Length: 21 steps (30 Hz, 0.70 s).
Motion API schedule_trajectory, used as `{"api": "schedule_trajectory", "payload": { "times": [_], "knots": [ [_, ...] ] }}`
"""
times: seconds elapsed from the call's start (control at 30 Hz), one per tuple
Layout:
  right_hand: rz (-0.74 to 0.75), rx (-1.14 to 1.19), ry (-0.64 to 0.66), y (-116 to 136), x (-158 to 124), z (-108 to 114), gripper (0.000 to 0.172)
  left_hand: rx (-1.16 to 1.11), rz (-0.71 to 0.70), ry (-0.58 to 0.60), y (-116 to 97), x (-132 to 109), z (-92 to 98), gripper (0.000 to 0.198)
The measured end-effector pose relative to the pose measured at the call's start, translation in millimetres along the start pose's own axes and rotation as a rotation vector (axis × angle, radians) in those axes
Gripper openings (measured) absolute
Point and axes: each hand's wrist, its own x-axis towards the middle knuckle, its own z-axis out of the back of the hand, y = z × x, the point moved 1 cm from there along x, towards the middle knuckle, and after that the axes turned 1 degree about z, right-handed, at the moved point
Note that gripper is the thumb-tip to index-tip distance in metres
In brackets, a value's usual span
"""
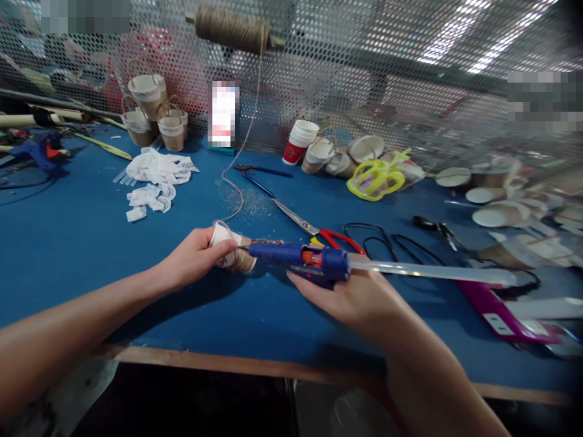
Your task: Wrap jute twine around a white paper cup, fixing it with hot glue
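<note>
My left hand is closed around a paper cup that lies tilted above the blue table. Brown twine wraps part of the cup, and a loose strand of twine runs from it up to a spool. In my right hand is a blue hot glue gun, its nozzle at the cup beside my left thumb. A long clear glue stick sticks out of the gun's back. My right fingers are mostly hidden behind the gun.
Scissors with red handles and blue pliers lie beyond the cup. Twine-wrapped cups stand back left near white lace. More cups and a yellow woven piece sit back right. A second glue gun lies far left.
</note>
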Motion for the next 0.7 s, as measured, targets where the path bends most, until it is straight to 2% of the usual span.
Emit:
{"api": "schedule_trajectory", "payload": {
  "times": [0.1, 0.23, 0.4, 0.5, 0.7],
  "knots": [
    [0.087, -0.097, 0.052, 4.3, 1.6, 4.8, 0.022, 0.034, -0.006, 0.0, -1.0, -0.2, 0.2, 0.029],
    [0.053, -0.153, 0.054, 7.5, 3.2, 6.6, 0.025, 0.047, -0.007, -0.005, -1.1, -1.3, 0.9, 0.028],
    [0.215, -0.288, 0.068, 5.0, 0.3, 5.1, 0.036, 0.035, 0.003, -0.007, -3.2, -2.4, -0.2, 0.026],
    [0.254, -0.377, 0.075, 2.6, -1.2, 5.1, 0.039, 0.024, 0.022, -0.01, -4.3, -2.5, -0.8, 0.026],
    [0.174, -0.22, 0.058, -1.1, -4.3, 3.8, 0.028, 0.03, 0.001, 0.0, -2.3, -1.6, -0.1, 0.027]
  ]
}}
